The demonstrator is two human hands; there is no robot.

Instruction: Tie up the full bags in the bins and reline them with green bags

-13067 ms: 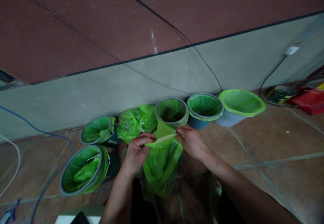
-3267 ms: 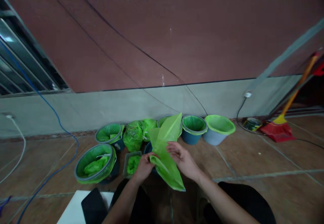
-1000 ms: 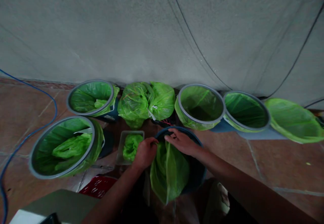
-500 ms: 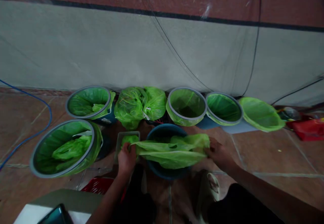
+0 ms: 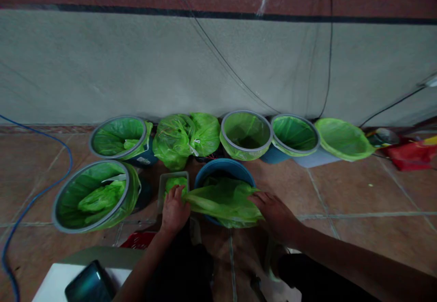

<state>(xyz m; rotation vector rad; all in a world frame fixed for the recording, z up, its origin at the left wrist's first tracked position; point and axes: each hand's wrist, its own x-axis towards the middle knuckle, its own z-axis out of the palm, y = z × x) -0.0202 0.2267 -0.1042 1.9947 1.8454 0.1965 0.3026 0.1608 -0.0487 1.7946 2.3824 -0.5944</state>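
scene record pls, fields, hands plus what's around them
left hand: grips one end of the green bag
right hand: on the bag's other end
green bag: spread across the blue bucket
tray: beside the bucket, green plastic inside
lined buckets: along the wall
tied bags: between buckets

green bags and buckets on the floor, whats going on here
A person crouched on the tiled floor has both hands on a green plastic bag draped over the mouth of a blue bucket. The left hand pinches its left end, and the right hand presses the right end at the rim. Other buckets along the wall already have green liners, and a tied full bag sits among them.
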